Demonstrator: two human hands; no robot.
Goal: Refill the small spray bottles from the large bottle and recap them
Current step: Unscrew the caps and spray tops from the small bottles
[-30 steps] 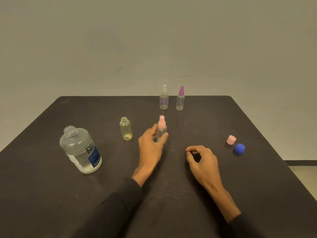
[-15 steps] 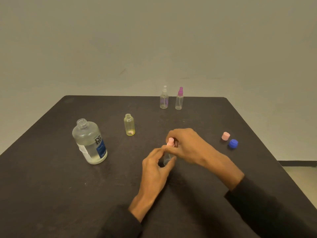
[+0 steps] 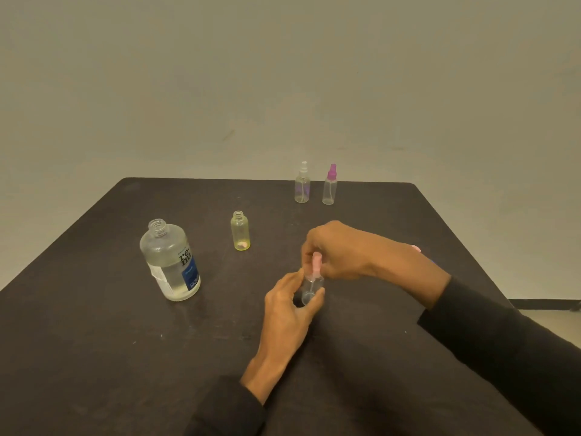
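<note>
Pink sprayer top (image 3: 316, 262) pinched by right hand (image 3: 341, 251) fingers, clear bottle (image 3: 311, 286) gripped in left hand (image 3: 287, 309) fingers

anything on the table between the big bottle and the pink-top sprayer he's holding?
Head view: nothing. Between the large bottle and the pink-top spray bottle only bare dark table shows; the uncapped yellow bottle stands farther back.

Dim, even light; soft focus; faint shadows; wide-angle edge distortion.

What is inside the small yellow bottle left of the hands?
The uncapped yellow bottle holds a small pinkish thing at its bottom; what it is cannot be told. No liquid level is discernible.
</note>
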